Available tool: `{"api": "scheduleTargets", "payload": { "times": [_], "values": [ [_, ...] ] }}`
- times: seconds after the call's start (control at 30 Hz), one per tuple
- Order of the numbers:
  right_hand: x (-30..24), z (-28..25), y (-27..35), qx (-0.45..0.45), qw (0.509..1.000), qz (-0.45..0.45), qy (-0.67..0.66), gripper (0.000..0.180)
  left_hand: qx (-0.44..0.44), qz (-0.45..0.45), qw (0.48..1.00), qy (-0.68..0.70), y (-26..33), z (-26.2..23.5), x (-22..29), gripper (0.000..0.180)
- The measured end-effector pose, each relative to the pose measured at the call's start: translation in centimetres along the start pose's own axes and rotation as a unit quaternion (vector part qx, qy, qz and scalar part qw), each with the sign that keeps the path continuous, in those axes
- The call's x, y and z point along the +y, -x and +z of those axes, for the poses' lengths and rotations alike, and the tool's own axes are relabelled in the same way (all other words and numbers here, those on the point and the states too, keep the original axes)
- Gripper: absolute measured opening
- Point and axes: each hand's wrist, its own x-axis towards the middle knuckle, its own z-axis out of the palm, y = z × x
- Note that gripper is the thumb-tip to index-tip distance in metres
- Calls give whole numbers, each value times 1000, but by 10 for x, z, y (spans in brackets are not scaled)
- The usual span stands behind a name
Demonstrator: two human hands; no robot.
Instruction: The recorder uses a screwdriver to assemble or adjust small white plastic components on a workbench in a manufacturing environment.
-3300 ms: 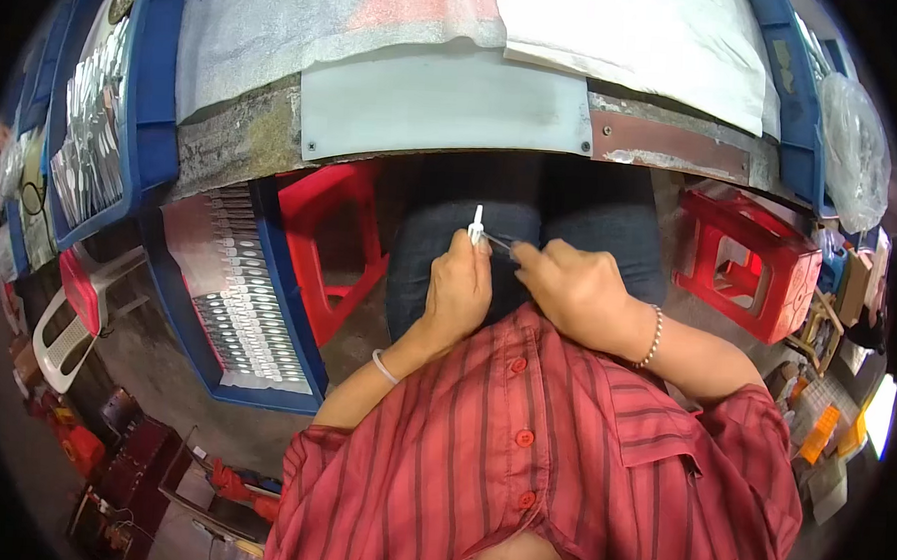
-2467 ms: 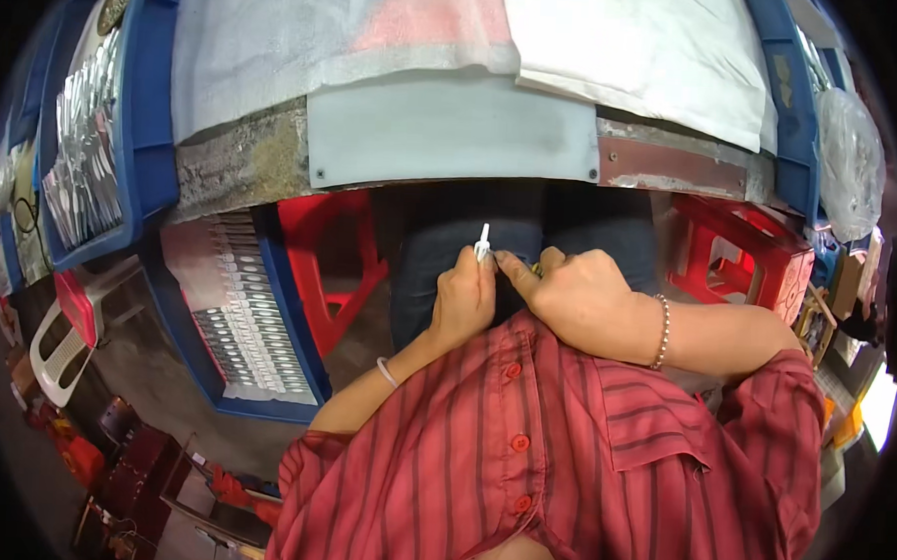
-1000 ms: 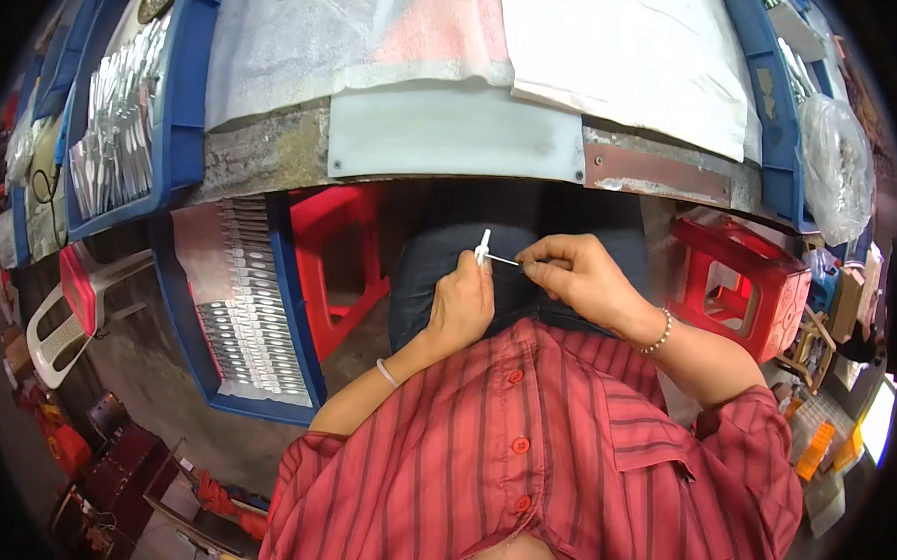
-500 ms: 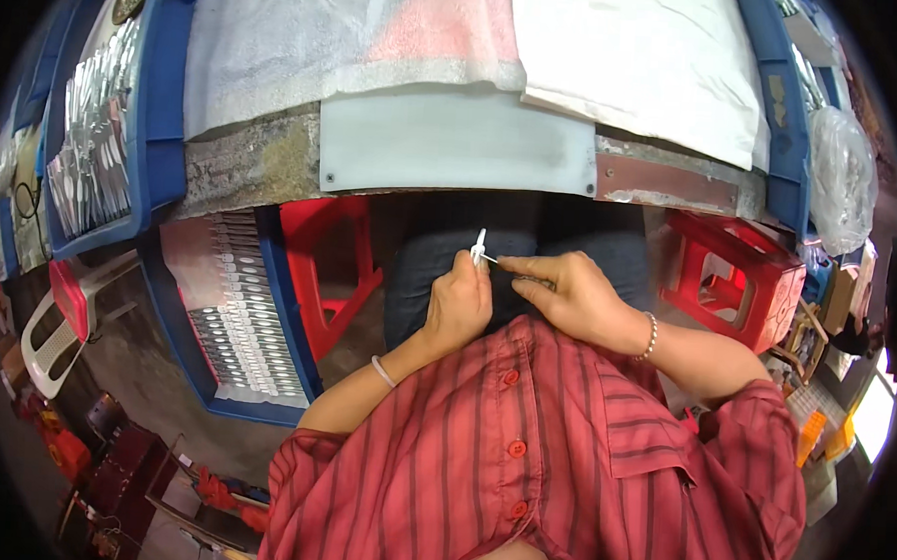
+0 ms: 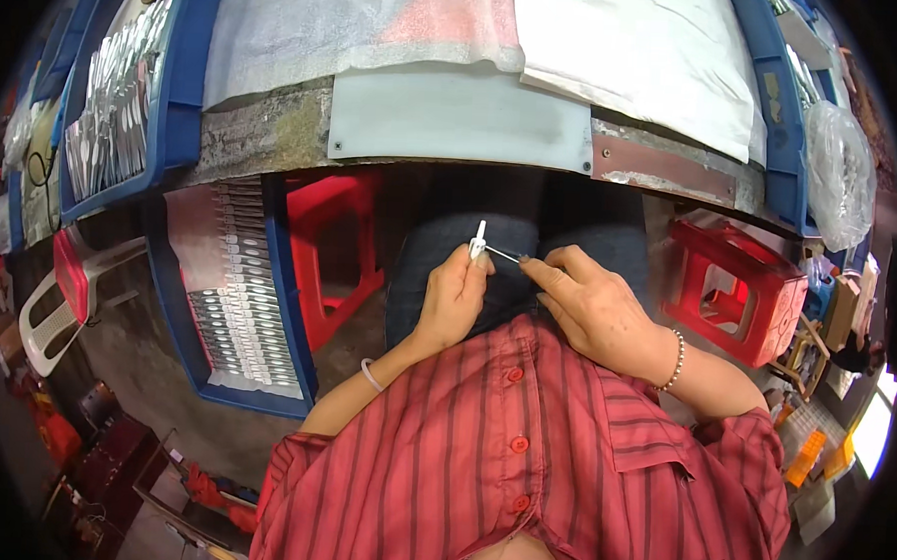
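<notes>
The small white plastic piece (image 5: 478, 241) sits pinched in the left hand (image 5: 455, 298) over the lap, under the tabletop (image 5: 456, 115). The right hand (image 5: 587, 306), pinching a thin metal pin (image 5: 505, 253), has come back close, so the pin now touches the piece again.

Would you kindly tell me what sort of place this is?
Probably a small assembly workshop: blue trays of identical metal parts, a worn bench, and red stools.

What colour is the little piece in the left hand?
White; the small piece shows best in the head view, pinched by the left hand.
</notes>
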Motion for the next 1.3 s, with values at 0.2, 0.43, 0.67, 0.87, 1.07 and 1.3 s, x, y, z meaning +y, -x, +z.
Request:
{"api": "scheduleTargets", "payload": {
  "times": [0.2, 0.43, 0.67, 0.87, 1.07, 1.3],
  "values": [
    [4, 5, 0, 7, 1000, 0, -23, 44, 7, 16, 1000, -17, 0, 1, -3, 24],
    [27, 8, -22, -39, 907, 207, -364, 29, 46, 135, 976, -167, -2, 5, 2, 16],
    [13, 30, -23, 37, 999, -10, 35, 23, 75, 164, 959, -217, -7, 6, -7, 14],
    [17, 7, -33, -16, 998, 22, -53, 29, 58, 208, 950, -227, -16, 3, -12, 13],
    [-1, 5, -37, -145, 954, -58, 254, 39, 61, 146, 965, -209, -9, 4, -5, 15],
    [34, 25, -37, -40, 964, 90, -248, 36, 51, 193, 954, -225, -15, 3, -15, 12]
  ]
}}
